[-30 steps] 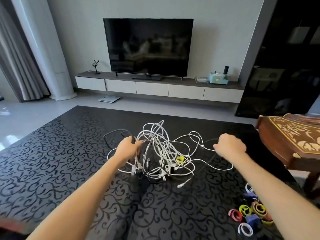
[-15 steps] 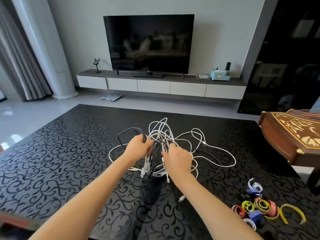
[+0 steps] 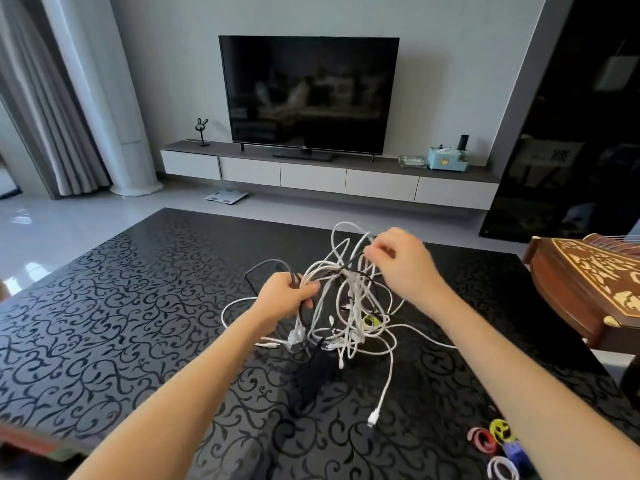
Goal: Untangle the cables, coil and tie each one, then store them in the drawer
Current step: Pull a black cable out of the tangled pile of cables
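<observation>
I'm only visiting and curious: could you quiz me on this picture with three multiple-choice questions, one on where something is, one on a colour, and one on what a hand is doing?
1. Where do the coloured ties lie?
A. on the TV shelf
B. on the black table, at its near right side
C. on the floor by the curtain

2. What colour are most cables in the tangle?
A. white
B. red
C. green

3. What is the left hand doing?
A. lying flat on the table
B. holding a tie
C. gripping a bunch of cables

Answers:
1 B: the ties sit on the table at the lower right, beside the right forearm.
2 A: white strands dominate, with a few black ones.
3 C: its fingers curl round cables, while the right hand pinches a strand higher up.
</observation>
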Motion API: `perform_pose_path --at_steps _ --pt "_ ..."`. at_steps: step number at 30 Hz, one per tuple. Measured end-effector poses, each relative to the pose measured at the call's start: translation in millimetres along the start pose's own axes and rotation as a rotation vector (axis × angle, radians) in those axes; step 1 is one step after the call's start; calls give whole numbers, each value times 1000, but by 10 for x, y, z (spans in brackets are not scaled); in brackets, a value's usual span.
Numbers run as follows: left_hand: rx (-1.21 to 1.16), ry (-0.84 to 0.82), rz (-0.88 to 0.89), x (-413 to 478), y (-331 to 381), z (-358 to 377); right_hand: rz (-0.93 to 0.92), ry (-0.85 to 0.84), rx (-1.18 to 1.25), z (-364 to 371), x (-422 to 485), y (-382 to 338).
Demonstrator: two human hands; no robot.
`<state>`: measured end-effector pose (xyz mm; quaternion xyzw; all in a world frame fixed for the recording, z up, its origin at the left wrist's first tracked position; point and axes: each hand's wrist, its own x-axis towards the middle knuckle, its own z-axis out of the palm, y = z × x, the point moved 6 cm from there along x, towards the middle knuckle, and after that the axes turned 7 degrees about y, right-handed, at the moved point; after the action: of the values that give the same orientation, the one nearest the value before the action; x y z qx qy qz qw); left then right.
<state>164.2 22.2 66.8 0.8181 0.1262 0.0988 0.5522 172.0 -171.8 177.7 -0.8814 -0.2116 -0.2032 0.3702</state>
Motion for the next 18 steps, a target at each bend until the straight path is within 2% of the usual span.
perform_pose_path --at_steps 3,6,8,9,11,12,14,16,18 --pt "25 0 84 77 190 1 -6 86 197 -270 78 -77" --pt "149 96 170 132 413 -44 -11 235 187 -448 175 -71" --pt "173 93 167 111 527 -101 19 316 123 -535 241 11" --pt "97 32 146 87 559 -110 11 253 27 -491 268 29" --pt "-119 -107 107 8 661 -75 -21 -50 -194 -233 264 50" --pt "-172 -119 103 -18 728 -63 -14 -199 -276 -100 237 76" --pt "-259 -28 93 -22 853 -65 1 -376 -387 56 191 87" --pt "-366 101 81 24 973 -84 2 -435 -454 140 180 74" --pt "-411 229 72 117 1064 -155 -71 -509 -542 248 142 27"
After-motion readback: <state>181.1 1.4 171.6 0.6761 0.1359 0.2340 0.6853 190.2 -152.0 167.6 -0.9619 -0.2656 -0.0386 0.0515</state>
